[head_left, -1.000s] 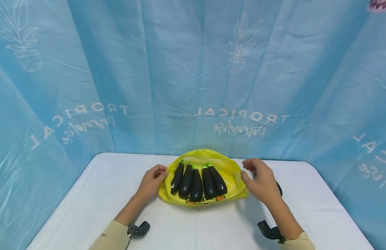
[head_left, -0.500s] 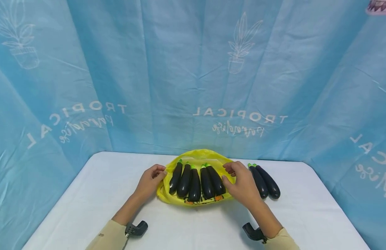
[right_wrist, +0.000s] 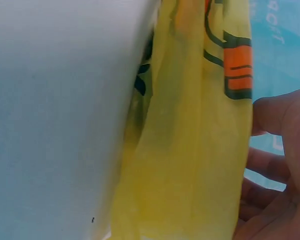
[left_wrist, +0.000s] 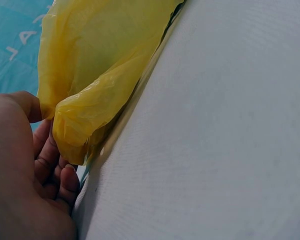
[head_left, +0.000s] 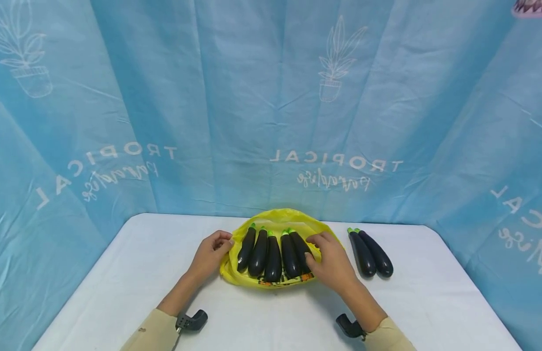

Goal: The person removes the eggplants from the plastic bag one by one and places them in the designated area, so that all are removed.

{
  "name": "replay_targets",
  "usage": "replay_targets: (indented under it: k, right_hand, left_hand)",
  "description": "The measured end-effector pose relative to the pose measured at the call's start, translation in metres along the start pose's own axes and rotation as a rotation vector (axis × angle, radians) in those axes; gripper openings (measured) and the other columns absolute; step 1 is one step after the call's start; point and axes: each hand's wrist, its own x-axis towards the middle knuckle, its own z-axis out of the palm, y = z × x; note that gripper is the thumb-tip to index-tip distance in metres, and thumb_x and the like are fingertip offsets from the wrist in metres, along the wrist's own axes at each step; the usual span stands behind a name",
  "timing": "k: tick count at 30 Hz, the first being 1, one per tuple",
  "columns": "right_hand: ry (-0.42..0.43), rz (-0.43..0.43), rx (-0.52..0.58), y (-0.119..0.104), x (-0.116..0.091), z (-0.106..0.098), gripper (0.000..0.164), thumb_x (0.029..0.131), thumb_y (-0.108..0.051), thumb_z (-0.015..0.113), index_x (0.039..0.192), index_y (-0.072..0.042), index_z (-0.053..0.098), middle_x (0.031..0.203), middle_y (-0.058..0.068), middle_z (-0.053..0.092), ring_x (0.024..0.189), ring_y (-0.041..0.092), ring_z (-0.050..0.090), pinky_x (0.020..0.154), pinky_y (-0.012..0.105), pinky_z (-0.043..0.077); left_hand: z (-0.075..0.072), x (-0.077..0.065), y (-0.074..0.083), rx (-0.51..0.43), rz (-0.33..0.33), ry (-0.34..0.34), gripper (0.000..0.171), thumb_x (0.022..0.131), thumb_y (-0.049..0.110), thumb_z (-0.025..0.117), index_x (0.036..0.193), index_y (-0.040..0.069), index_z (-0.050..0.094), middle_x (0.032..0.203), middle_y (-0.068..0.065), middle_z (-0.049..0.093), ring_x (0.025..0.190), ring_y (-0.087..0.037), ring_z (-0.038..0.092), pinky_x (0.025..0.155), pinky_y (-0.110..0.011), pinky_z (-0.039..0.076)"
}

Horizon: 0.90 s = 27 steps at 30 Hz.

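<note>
A yellow plastic bag (head_left: 293, 215) lies with its mouth wide on the white table, and several dark eggplants (head_left: 273, 258) with green stems rest in it side by side. My left hand (head_left: 211, 254) pinches the left edge of the bag between thumb and fingers; the left wrist view shows the gathered plastic (left_wrist: 85, 115) there. Over the bag's right side, my right hand (head_left: 333, 263) has its thumb and fingers apart at the rightmost eggplant (head_left: 300, 248), covering part of it. Whether it touches that eggplant cannot be told. In the right wrist view the bag's wall (right_wrist: 190, 150) hides some fingers.
Two more eggplants (head_left: 371, 253) lie together on the table (head_left: 429, 292), right of the bag. A blue printed curtain (head_left: 253, 122) hangs behind and along both sides of the table. Each wrist carries a black camera mount (head_left: 192, 321).
My right hand has moved left from beyond the bag's right edge to the rightmost eggplant in the bag, uncovering the two eggplants on the table. The left hand stays on the bag's edge.
</note>
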Motion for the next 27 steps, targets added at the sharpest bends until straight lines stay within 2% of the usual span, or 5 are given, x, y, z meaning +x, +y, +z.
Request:
replay_targets:
  k: [6,10,16,23,27]
  right_hand:
    - [-0.022,0.012,-0.035,0.0,0.0,0.004,0.031,0.091,-0.016,0.081,0.119,-0.004,0.074,0.119,0.01,0.068,0.107,0.027,0.067,0.093,0.046,0.057]
    - [-0.034,0.007,-0.056,0.002,0.0,0.006,0.031,0.091,-0.017,0.083,0.118,-0.004,0.075,0.118,0.01,0.068,0.105,0.026,0.067,0.091,0.044,0.058]
    - [-0.069,0.024,-0.057,0.002,-0.002,0.01,0.03,0.091,-0.018,0.082,0.117,-0.005,0.075,0.115,0.011,0.068,0.099,0.025,0.065,0.086,0.042,0.058]
    - [-0.08,0.05,-0.066,0.003,-0.003,0.013,0.033,0.091,-0.019,0.083,0.119,-0.005,0.074,0.116,0.011,0.071,0.106,0.028,0.068,0.091,0.045,0.058]
    - [-0.086,0.06,-0.057,0.004,-0.004,0.014,0.036,0.09,-0.019,0.083,0.121,-0.002,0.073,0.115,0.013,0.072,0.104,0.029,0.068,0.088,0.045,0.059]
  left_hand:
    - [0.0,0.0,0.002,0.004,0.0,0.007,0.022,0.106,0.025,0.066,0.119,0.007,0.069,0.099,-0.007,0.069,0.09,-0.019,0.059,0.081,-0.024,0.049]
    - [0.001,0.001,0.0,0.006,-0.006,0.003,0.023,0.106,0.025,0.065,0.119,0.007,0.069,0.099,-0.008,0.068,0.091,-0.02,0.06,0.082,-0.024,0.05]
    - [0.001,0.002,-0.001,0.016,-0.011,0.006,0.021,0.105,0.023,0.066,0.118,0.007,0.069,0.099,-0.007,0.068,0.09,-0.019,0.06,0.081,-0.024,0.05]
    - [0.001,0.001,-0.001,0.022,-0.015,0.005,0.02,0.105,0.023,0.066,0.118,0.008,0.069,0.098,-0.007,0.067,0.089,-0.019,0.059,0.08,-0.024,0.049]
    - [0.001,0.001,-0.001,0.023,-0.008,0.004,0.02,0.105,0.023,0.066,0.118,0.008,0.069,0.098,-0.007,0.067,0.088,-0.019,0.059,0.079,-0.024,0.049]
